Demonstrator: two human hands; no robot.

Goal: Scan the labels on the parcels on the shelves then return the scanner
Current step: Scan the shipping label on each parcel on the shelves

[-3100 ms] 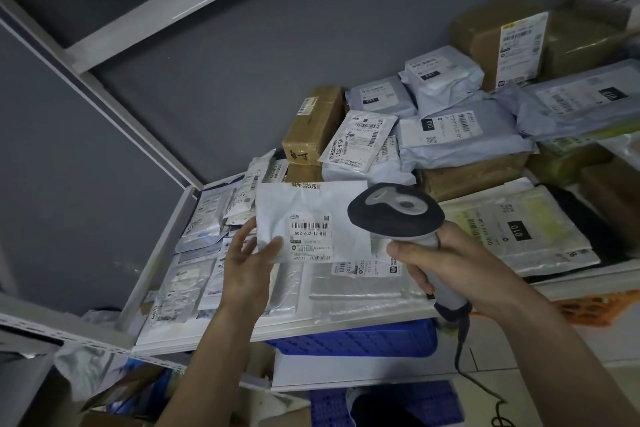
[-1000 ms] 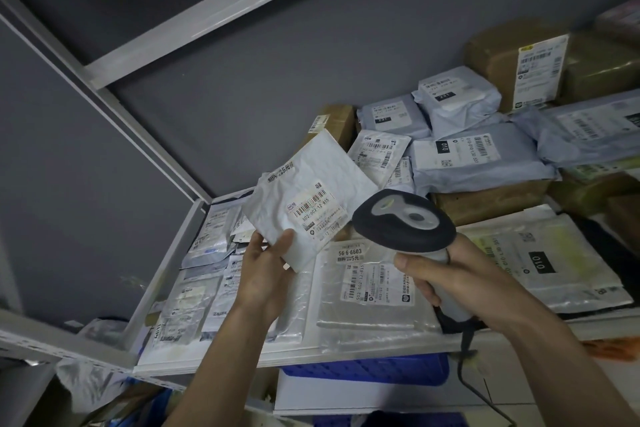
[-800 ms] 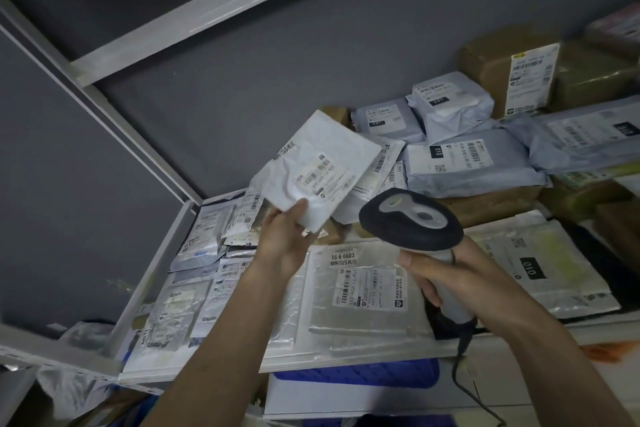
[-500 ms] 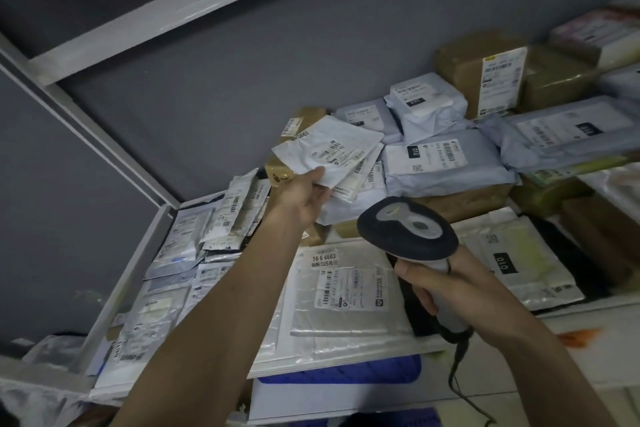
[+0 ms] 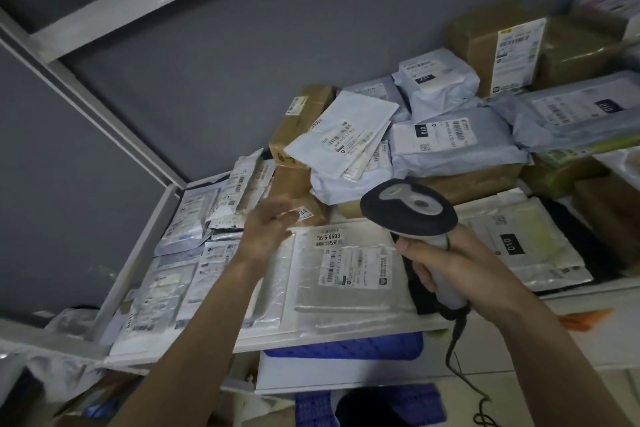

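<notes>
Parcels [image 5: 346, 135] crowd the shelf [image 5: 145, 239], boxes stacked behind flat bags. Right hand [image 5: 446, 267] grips the scanner [image 5: 412, 211] above a clear bag [image 5: 349, 270]; left hand [image 5: 266, 232] hovers open, empty, beside it.

The big flat clear bag [image 5: 349, 274] at the front of the shelf has a small white sticker [image 5: 329, 237] that reads "56·6·6603", with "5元" under it. Its bigger white label [image 5: 353, 267] has a bar code, but the small print is too blurry to read.

A little brown box [image 5: 308, 213] shows a sticker ending in "34".

The grey bag [image 5: 453, 146] in the middle has a black patch with "010". The clear bag [image 5: 519, 239] on the right has a black "010" patch too, and so does the long grey bag [image 5: 581, 111] at the far right.

The small grey bag [image 5: 436, 80] on top has a black patch with "231".

The other labels are too blurry to read.
</notes>
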